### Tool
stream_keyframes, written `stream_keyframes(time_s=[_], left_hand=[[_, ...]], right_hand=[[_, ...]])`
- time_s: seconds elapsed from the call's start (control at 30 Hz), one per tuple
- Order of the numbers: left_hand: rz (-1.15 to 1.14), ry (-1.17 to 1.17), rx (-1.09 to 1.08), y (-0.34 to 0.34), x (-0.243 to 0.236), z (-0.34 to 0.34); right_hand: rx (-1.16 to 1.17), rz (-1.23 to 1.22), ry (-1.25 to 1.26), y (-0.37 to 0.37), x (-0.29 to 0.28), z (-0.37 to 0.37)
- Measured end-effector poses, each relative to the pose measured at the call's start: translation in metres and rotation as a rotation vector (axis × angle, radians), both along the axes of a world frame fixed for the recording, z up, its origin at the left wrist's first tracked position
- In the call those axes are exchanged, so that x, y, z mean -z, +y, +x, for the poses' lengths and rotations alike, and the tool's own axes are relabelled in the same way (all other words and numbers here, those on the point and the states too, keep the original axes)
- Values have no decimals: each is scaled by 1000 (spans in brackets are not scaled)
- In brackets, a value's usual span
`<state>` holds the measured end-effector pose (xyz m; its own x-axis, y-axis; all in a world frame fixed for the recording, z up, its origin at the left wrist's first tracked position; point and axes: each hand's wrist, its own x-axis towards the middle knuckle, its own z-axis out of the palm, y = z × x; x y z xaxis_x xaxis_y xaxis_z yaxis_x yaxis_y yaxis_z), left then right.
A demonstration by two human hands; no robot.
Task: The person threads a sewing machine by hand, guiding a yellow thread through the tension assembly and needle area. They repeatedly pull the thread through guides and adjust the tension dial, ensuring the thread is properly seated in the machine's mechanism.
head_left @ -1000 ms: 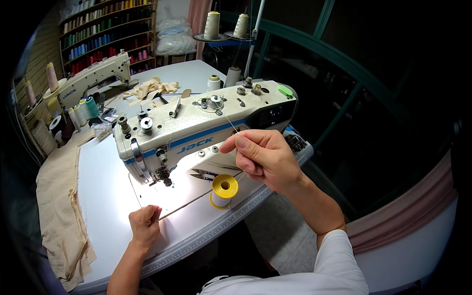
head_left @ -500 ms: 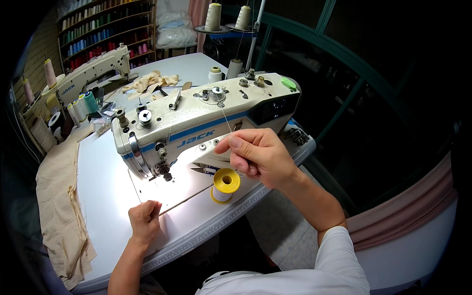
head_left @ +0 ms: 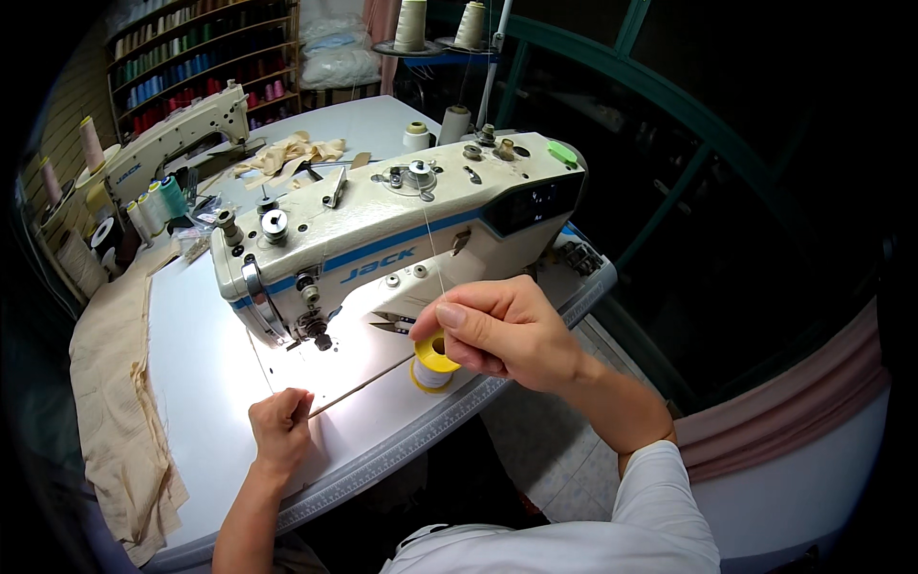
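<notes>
Thread [head_left: 430,239] is what's being handled: beyond the fingers stands the sewing machine [head_left: 402,225]; the left hand [head_left: 280,430] is curled closed, contents hidden; the right hand [head_left: 512,335] pinches the thread's lower part, partly hiding a yellow-ended spool [head_left: 433,362]. It already reaches the machine's top; what remains I can't tell.

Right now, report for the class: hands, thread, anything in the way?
Right hand pinching thin pale thread, running up to white-and-blue sewing machine. Left hand curled, contents hidden. Yellow-flanged white spool partly behind right hand.
</notes>
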<state>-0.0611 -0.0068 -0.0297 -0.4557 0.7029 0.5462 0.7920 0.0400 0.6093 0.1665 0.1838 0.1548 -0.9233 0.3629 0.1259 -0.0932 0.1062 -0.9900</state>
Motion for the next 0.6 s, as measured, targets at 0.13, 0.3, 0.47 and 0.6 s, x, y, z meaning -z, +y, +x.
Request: stream_keyframes(time_s=[0.13,0.3,0.47,0.6], left_hand=[[-17,6,8,2,-2,2],[-40,-2,7,1,-2,1],[-16,11,4,1,-2,1],[-24,-10,2,1,-2,2]], right_hand=[[20,47,-72,9,15,4],[2,44,-83,-1,28,11],[16,66,-11,-5,30,18],[61,86,-25,2,15,19]])
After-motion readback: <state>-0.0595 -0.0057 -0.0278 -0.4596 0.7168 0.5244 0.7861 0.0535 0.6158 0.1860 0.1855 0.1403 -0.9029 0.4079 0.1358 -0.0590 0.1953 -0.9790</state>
